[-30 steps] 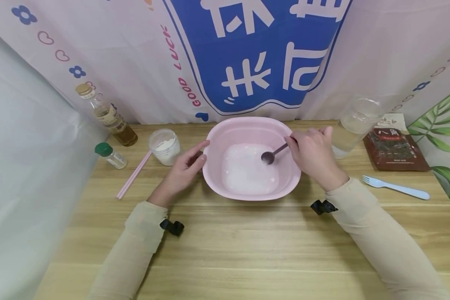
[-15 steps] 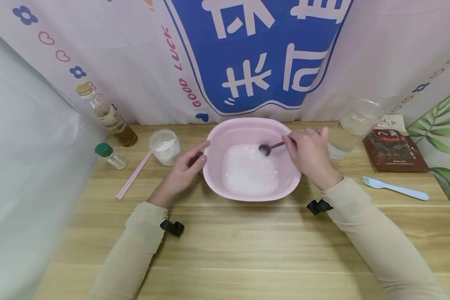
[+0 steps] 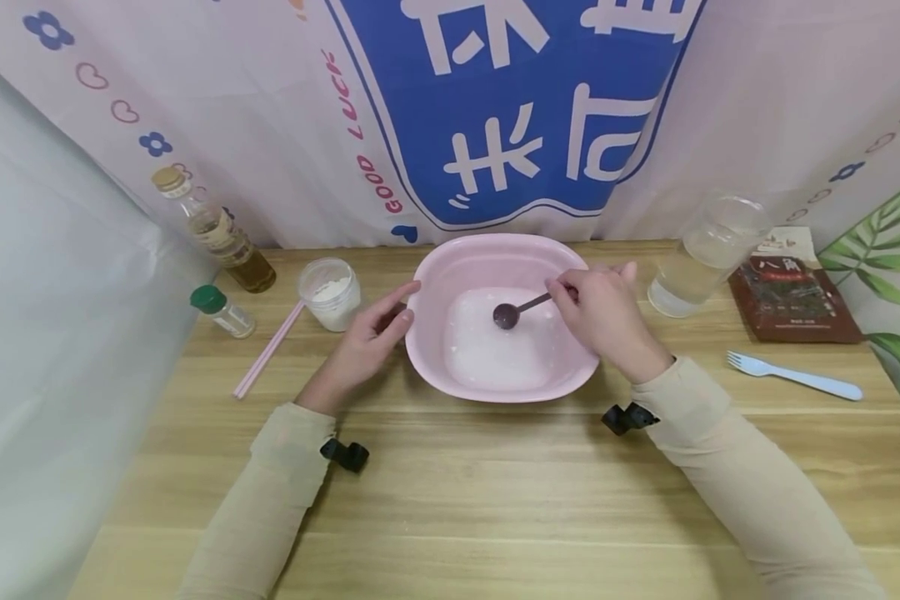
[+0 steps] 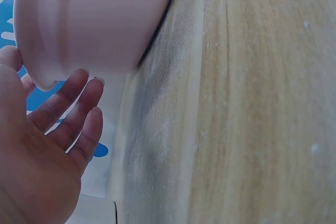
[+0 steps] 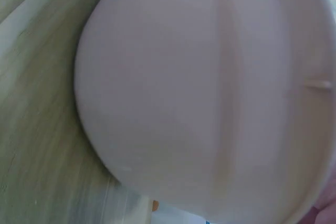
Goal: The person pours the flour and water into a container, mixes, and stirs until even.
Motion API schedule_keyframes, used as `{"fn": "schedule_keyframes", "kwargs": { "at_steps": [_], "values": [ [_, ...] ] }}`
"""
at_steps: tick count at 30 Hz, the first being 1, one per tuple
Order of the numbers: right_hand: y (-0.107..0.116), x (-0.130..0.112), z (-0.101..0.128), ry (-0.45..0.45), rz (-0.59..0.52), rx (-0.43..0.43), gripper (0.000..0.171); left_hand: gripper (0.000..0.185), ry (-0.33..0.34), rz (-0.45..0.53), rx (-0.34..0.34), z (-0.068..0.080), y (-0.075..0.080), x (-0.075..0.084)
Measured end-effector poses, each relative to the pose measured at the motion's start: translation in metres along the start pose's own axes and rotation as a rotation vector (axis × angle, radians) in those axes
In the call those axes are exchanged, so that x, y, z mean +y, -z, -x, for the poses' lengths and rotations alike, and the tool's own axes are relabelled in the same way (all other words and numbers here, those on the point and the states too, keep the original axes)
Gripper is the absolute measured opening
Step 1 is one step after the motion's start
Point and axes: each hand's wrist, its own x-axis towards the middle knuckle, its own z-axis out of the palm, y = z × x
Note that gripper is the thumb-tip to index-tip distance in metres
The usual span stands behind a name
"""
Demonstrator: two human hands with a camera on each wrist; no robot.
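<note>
The pink oval plastic basin (image 3: pixel 504 315) sat mid-worktop, just in front of the banner backdrop, with a milky white liquid (image 3: pixel 495 350) pooled in its bottom. The right hand (image 3: pixel 603 321) reached in over the basin's right rim, its fingers pinching the thin handle of a small dark metal spoon (image 3: pixel 516 310); the spoon's bowl lay low against the white liquid, tilted the way one holds it for stirring. The left hand (image 3: pixel 366 342) lay against the basin's left wall, fingers (image 4: pixel 71 114) relaxed and fairly straight, thumb near the rim, gripping nothing — seemingly bracing the basin so it wouldn't slide under the spoon.

To the left stood a small clear jar of white powder (image 3: pixel 331 293), lid off, beside a pair of pink chopsticks (image 3: pixel 267 350), a little green-capped shaker (image 3: pixel 221 311) and a cork-topped bottle of amber liquid (image 3: pixel 214 231). On the right, a clear plastic cup holding some water (image 3: pixel 703 254), a dark red packet (image 3: pixel 793 297) and a pale blue plastic fork (image 3: pixel 793 376) rested on the wooden worktop (image 3: pixel 495 483), all within easy reach.
</note>
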Motion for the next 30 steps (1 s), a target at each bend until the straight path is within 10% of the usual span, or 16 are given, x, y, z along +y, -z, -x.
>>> {"fn": "schedule_keyframes", "kwargs": {
  "at_steps": [30],
  "values": [
    [0.004,0.014,0.003,0.081,0.235,0.195,0.032,0.05,0.001,0.008,0.001,0.0,0.001,-0.001]
  ]
}}
